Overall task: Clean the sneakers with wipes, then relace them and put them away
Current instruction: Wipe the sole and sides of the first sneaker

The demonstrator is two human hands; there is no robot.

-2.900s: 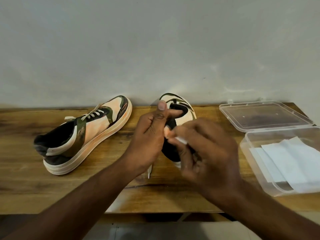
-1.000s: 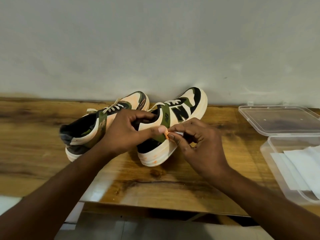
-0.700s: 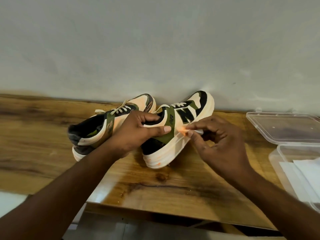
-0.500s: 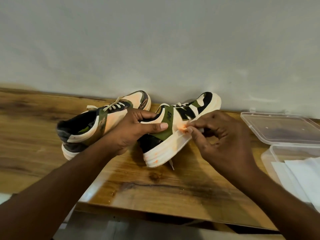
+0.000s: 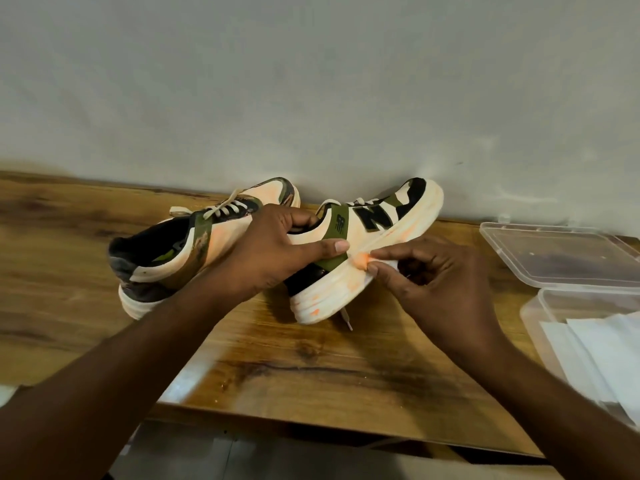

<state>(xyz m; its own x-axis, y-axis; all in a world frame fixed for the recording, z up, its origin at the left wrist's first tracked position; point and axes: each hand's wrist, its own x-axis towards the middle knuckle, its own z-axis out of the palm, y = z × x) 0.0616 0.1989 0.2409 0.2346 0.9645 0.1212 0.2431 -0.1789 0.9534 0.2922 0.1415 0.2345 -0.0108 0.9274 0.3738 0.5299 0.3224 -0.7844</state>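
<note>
Two cream, green and black sneakers with orange stains lie on the wooden table (image 5: 86, 265). The right sneaker (image 5: 388, 233) is tilted, its side with the black N facing me. My left hand (image 5: 273, 251) grips it at the collar, thumb along its side. My right hand (image 5: 433, 282) pinches a small folded wipe (image 5: 363, 261), stained orange at its tip, against the sneaker's midsole. The left sneaker (image 5: 180, 251) rests laced behind my left hand. A loose lace end (image 5: 346, 318) hangs below the held sneaker.
A clear plastic box (image 5: 540, 306) with white wipes (image 5: 599, 351) inside stands at the table's right edge. Its clear lid (image 5: 561, 252) lies open behind it. A grey wall runs close behind the sneakers. The table's front edge is just below my forearms.
The right sneaker was turned from toe-away to side-on and brought beside the left one. My right hand with the wipe has shifted along its midsole; the wipe tip now shows orange.
</note>
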